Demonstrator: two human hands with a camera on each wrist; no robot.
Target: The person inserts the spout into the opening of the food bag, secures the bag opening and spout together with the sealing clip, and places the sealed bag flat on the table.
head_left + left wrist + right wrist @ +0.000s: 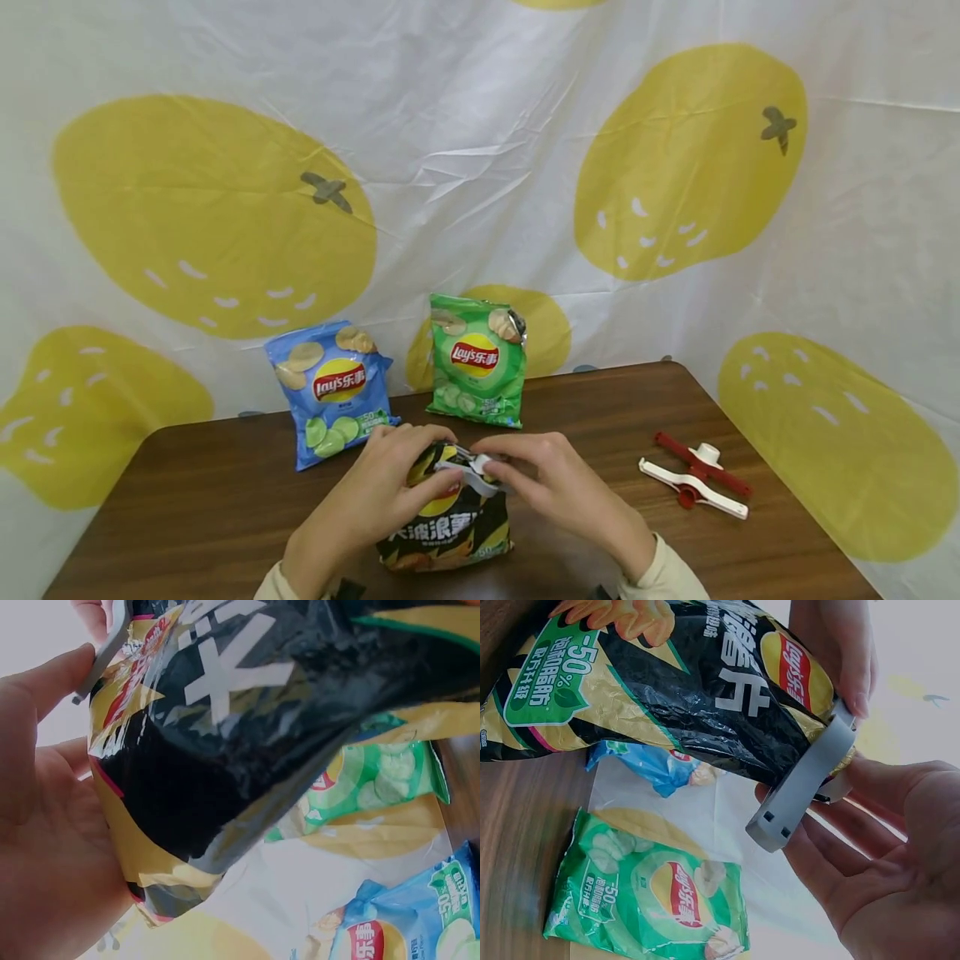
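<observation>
Together, both hands [390,475] [562,492] arched inward, in a pinch on the grey clip [804,786] atop the black bag [450,532].

A glossy black-and-gold chip bag [450,529] is held top end up, its front printed with white characters. A curved grey clip [811,772] is set across its top; whether it is fastened cannot be told.

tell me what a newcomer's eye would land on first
Probably the big yellow fruit prints across the white backdrop. Then the black chip bag, front and centre, with the left hand and right hand at the grey clip on its top. Behind it sit the blue bag and green bag.
</observation>
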